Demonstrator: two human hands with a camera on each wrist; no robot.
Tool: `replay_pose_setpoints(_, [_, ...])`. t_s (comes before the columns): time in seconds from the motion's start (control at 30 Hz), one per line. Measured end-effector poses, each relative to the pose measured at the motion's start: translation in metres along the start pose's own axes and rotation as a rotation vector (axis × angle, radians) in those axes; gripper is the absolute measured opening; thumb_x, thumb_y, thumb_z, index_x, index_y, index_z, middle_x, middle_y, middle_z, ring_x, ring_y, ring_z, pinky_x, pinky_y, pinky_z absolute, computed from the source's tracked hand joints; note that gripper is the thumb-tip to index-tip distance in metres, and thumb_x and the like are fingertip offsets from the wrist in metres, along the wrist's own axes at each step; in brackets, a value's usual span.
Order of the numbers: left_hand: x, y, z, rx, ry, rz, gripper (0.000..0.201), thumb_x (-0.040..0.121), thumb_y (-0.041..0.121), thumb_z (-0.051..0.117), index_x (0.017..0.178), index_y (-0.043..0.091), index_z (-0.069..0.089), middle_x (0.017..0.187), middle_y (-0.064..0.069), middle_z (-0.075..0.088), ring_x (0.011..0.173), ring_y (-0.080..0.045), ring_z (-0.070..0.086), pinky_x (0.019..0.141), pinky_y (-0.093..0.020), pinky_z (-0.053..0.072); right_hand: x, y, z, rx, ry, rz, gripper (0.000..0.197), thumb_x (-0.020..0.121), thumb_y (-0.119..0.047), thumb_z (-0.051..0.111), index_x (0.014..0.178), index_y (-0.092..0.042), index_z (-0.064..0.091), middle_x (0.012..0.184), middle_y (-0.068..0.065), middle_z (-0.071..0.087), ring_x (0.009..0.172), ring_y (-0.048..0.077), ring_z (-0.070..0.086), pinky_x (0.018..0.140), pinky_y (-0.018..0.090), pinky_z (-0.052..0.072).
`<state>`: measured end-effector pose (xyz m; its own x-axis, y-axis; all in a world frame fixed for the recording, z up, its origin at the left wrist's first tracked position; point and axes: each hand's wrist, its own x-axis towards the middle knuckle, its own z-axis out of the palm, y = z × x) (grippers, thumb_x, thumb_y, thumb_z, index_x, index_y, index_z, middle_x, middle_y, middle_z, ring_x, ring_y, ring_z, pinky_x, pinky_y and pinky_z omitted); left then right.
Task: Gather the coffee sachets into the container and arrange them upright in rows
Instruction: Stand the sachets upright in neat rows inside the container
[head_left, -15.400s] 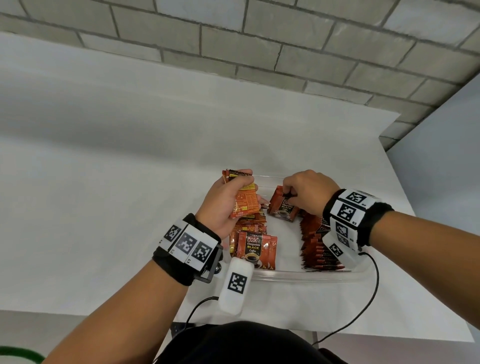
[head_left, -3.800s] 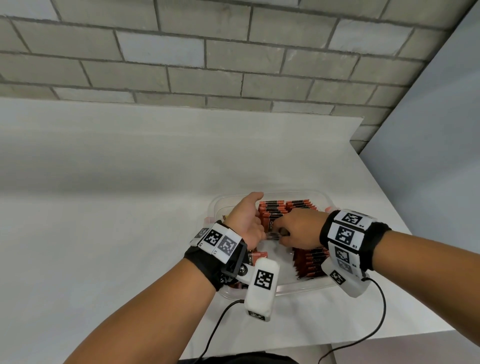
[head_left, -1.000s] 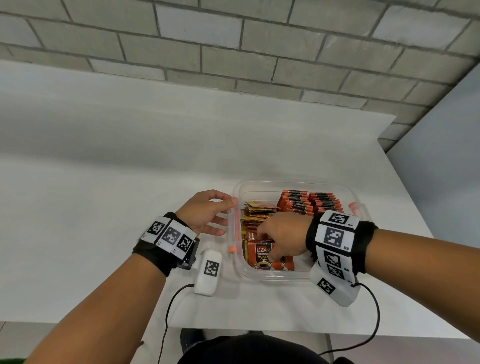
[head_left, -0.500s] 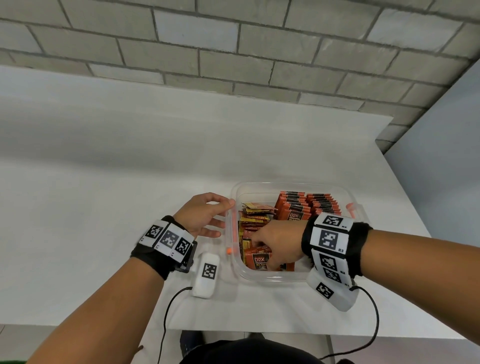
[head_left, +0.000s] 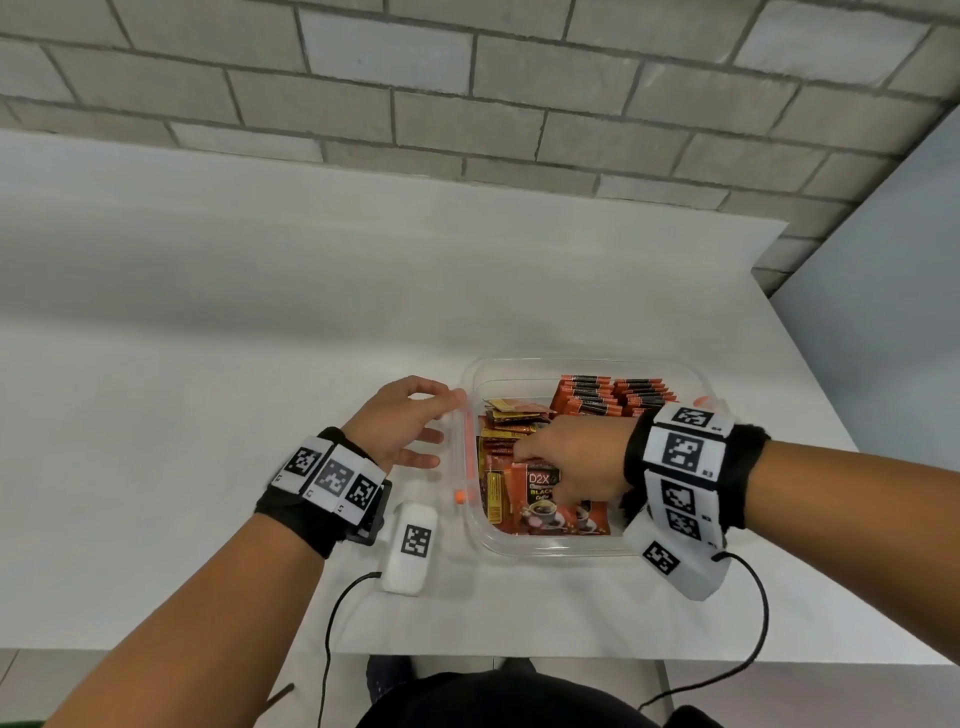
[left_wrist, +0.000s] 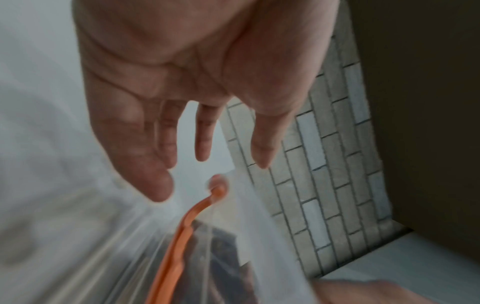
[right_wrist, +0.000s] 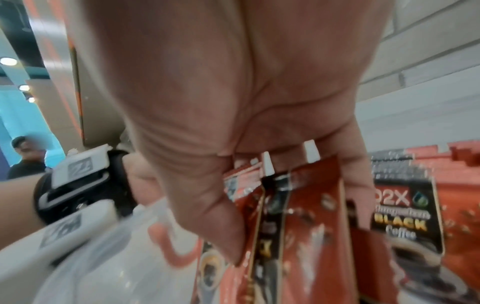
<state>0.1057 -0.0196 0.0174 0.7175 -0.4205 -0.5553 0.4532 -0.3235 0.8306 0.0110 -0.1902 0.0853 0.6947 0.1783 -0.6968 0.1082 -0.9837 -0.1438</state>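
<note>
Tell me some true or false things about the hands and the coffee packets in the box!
1. The right hand is inside the clear container, its fingers gripping coffee sachets. True.
2. The left hand holds a sachet. False: it holds nothing; its straight fingers reach the container's outer left wall.
3. Upright red sachets stand in rows at the far end. True.
4. The container is blue with its lid on. False: it is clear and uncovered.
5. Sachets lie scattered on the table. False: none are seen outside the container.

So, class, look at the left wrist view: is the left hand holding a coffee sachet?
No: the left hand is empty, its fingers straight and spread beside the clear container and its orange clip.
</note>
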Motion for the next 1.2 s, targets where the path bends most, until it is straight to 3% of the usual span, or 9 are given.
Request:
replay_pose_setpoints(0.1, [-0.014,0.018,-0.003,0.028,0.119,0.159,0.034,0.087,0.043,0.064,0.114,0.023,0.057,0.115,0.002,0.058,0.105,-0.019,0.057,0.077,-0.037,0.056,-0.015,0.015,-0.013,0.137,0.113,-0.017,0.04,0.088,-0.016,0.062,0.126,-0.024,0.052,0.09,-0.009,0.061,0.074,0.009,0.058,0.058,0.017,0.044])
replay_pose_setpoints(0.17, [-0.03,0.037,0.0,-0.033,0.155,0.352,0.029,0.086,0.042,0.065,0.109,0.026,0.06,0.112,0.003,0.062,0.102,-0.018,0.061,0.073,-0.033,0.054,-0.029,0.027,-0.027,0.259,0.192,-0.019,0.028,0.086,-0.015,0.064,0.111,-0.025,0.056,0.091,-0.01,0.064,0.07,0.003,0.061,0.058,0.014,0.047])
replay_pose_setpoints(0.27, [-0.051,0.067,0.023,-0.058,-0.001,0.534,0.036,0.077,0.049,0.063,0.108,0.029,0.061,0.105,0.003,0.068,0.093,-0.012,0.066,0.069,-0.029,0.054,-0.05,0.042,-0.048,0.477,0.269,-0.072,0.027,0.083,-0.011,0.067,0.104,-0.024,0.057,0.094,-0.003,0.07,0.075,0.009,0.069,0.072,0.032,0.058])
replay_pose_setpoints(0.33, [-0.053,0.076,0.046,-0.003,-0.213,0.459,0.051,0.073,0.051,0.062,0.119,0.03,0.056,0.111,0.003,0.067,0.102,-0.014,0.064,0.079,-0.036,0.057,-0.064,0.047,-0.059,0.571,0.315,-0.112,0.028,0.083,-0.006,0.068,0.102,-0.023,0.058,0.096,-0.002,0.071,0.084,0.021,0.07,0.078,0.043,0.057])
replay_pose_setpoints(0.47, [-0.047,0.071,0.079,-0.083,-0.593,0.185,0.045,0.075,0.035,0.064,0.119,0.024,0.057,0.111,-0.001,0.068,0.109,-0.027,0.063,0.087,-0.056,0.052,-0.079,0.049,-0.064,0.686,0.37,-0.188,0.031,0.083,0.002,0.064,0.103,-0.021,0.06,0.096,-0.003,0.071,0.086,0.021,0.07,0.076,0.035,0.058])
replay_pose_setpoints(0.63, [-0.042,0.059,0.088,-0.329,-0.803,0.049,0.043,0.077,0.013,0.048,0.117,-0.001,0.057,0.108,-0.025,0.063,0.093,-0.04,0.066,0.081,-0.048,0.057,-0.07,0.052,-0.049,0.745,0.443,-0.197,0.032,0.083,-0.002,0.067,0.11,-0.019,0.059,0.097,0.001,0.069,0.085,0.018,0.068,0.078,0.036,0.058])
replay_pose_setpoints(0.83, [-0.028,0.053,0.091,-0.452,-0.674,0.032,0.037,0.076,0.007,0.047,0.111,0.001,0.058,0.094,-0.019,0.068,0.083,-0.033,0.069,0.068,-0.042,0.06,-0.056,0.059,-0.027,0.663,0.65,-0.137,0.06,0.082,-0.015,0.072,0.127,-0.042,0.042,0.118,-0.013,0.054,0.102,0.0,0.053,0.076,0.01,0.045])
replay_pose_setpoints(0.97, [-0.024,0.054,0.091,-0.485,-0.542,0.05,0.028,0.09,-0.001,0.037,0.108,0.001,0.059,0.095,-0.019,0.066,0.082,-0.032,0.068,0.071,-0.044,0.058,-0.048,0.066,-0.015,0.699,0.816,-0.026,0.068,0.081,-0.029,0.072,0.137,-0.042,0.035,0.128,-0.011,0.044,0.11,0.008,0.049,0.079,0.014,0.041])
replay_pose_setpoints(1.2, [-0.021,0.048,0.099,-0.549,-0.492,0.182,0.05,0.089,-0.011,0.039,0.135,0.008,0.05,0.109,-0.017,0.068,0.092,-0.035,0.068,0.083,-0.055,0.054,-0.053,0.065,0.01,1.059,0.865,0.015,0.069,0.064,-0.059,0.064,0.128,-0.044,0.046,0.105,-0.009,0.057,0.087,0.018,0.065,0.079,0.034,0.054])
